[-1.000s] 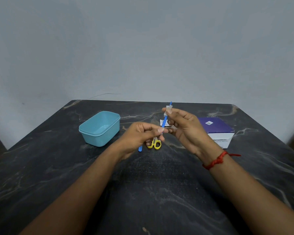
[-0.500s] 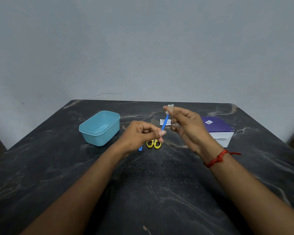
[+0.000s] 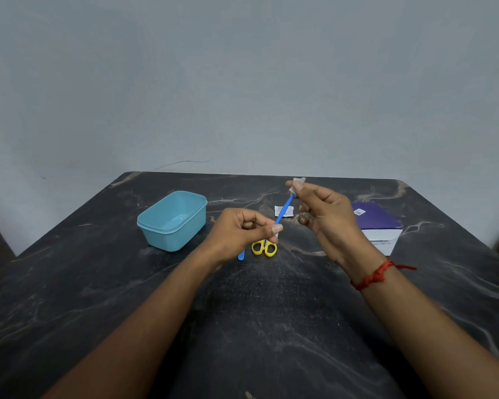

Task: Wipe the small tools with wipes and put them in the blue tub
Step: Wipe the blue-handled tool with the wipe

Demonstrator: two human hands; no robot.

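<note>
I see a dark, veined stone counter (image 3: 98, 283) against a grey wall (image 3: 242, 82). The left hand (image 3: 239, 234) pinches a thin blue stick (image 3: 284, 210); the right hand (image 3: 326, 217) pinches a wipe (image 3: 298, 182), seemingly around its tip. The rounded plastic blue tub (image 3: 167, 239) stands left, apart.

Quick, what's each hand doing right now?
Left hand: holds the blue tool by its shaft.
Right hand: pinches a wipe around the tool's top end.
</note>
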